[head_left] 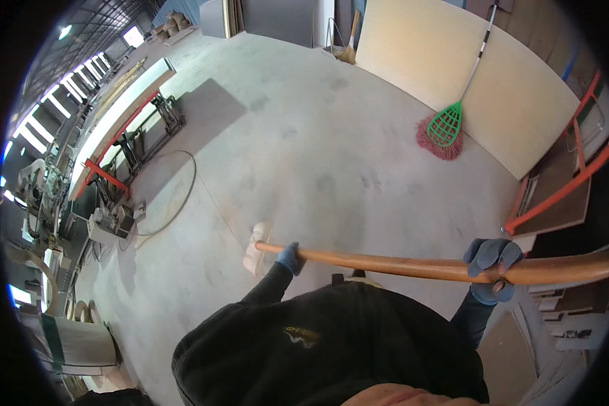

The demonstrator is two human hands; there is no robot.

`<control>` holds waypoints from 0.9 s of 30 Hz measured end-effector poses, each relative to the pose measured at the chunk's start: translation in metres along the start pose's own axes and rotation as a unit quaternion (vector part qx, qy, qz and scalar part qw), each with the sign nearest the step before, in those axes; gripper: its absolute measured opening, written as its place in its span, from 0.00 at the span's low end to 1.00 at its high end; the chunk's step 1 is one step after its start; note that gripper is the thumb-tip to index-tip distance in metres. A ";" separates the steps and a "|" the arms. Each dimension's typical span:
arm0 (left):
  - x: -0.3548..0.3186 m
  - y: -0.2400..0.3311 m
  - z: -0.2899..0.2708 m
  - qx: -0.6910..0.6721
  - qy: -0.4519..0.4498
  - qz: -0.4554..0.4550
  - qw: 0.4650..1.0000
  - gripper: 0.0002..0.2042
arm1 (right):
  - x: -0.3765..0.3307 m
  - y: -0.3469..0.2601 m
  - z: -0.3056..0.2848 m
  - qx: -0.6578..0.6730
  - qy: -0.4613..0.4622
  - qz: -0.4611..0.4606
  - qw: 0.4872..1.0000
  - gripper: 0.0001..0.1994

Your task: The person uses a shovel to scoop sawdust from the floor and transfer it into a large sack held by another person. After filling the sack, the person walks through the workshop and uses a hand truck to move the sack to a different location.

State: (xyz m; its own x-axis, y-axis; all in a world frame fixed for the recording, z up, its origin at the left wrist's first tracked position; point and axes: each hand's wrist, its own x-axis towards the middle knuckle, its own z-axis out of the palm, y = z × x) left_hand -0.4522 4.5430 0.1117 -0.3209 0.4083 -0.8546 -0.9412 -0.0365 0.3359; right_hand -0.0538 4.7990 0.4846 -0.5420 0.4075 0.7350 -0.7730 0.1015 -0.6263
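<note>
A long wooden-handled broom (386, 264) lies across the view in front of my body. Its pale, blocky head (256, 249) is low on the left over the grey floor; bristles cannot be made out. My left hand (291, 258), in a grey-blue glove, is closed round the handle close to that head. Further up the handle, at the right, my right hand (494, 267) wraps its gloved fingers over the wood. A fingertip seems to show bare through this glove. The handle's thick upper end runs on past my right hand to the right rim.
A green, fan-shaped broom with reddish bristles (445, 130) leans on a large pale board (419, 54) at the far right. Near it stands a red metal frame (568, 181). To the left are a red-framed workbench (125, 128) and a cable (191, 186) looping over the floor.
</note>
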 end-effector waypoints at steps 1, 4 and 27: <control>0.016 0.021 0.027 -0.001 0.040 -0.005 0.999 0.13 | 0.035 0.022 -0.024 0.020 -0.043 0.008 0.999 0.17; 0.063 0.077 0.096 0.087 0.010 0.024 0.996 0.13 | 0.127 0.090 -0.078 0.077 0.047 0.007 0.996 0.17; 0.496 0.464 0.689 0.110 -0.062 0.002 0.992 0.11 | 0.696 0.509 -0.485 0.060 0.135 0.003 0.989 0.06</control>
State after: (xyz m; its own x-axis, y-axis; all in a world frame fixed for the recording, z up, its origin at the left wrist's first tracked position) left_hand -0.9752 5.3567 0.1168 -0.2960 0.5189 -0.8020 -0.8897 0.1559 0.4292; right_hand -0.6642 5.5745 0.5508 -0.4513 0.6362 0.6258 -0.8127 -0.0034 -0.5826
